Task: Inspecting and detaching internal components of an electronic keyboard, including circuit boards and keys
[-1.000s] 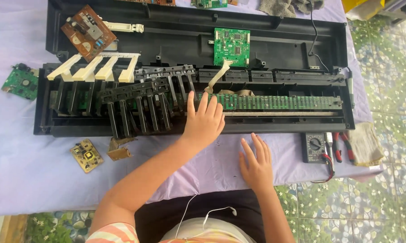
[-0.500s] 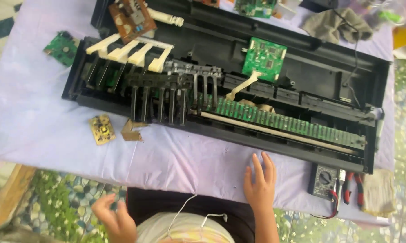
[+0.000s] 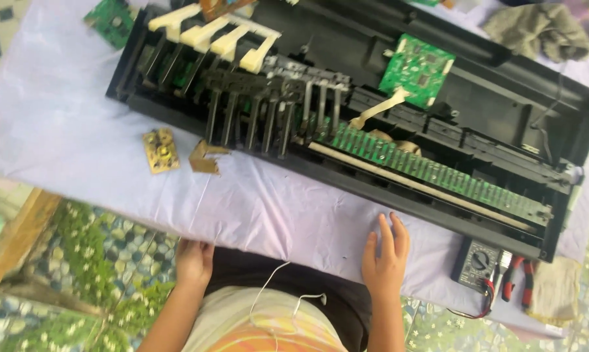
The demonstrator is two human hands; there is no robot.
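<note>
Now the opened black keyboard case (image 3: 503, 104) lies across the table, along its far edge, with white keys (image 3: 216, 32) at its left end and a green circuit board (image 3: 417, 70) inside. Right hand (image 3: 386, 257) rests flat, fingers spread, on the lilac cloth (image 3: 60, 124) at the near edge, holding nothing. Left hand (image 3: 194, 262) grips that near edge. A multimeter (image 3: 477, 262) sits near the right corner.

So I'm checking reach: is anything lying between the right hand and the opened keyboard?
Nothing visible does. The right hand rests flat on the lilac cloth, and only bare cloth separates it from the front edge of the opened keyboard. The multimeter sits off to its right.
</note>
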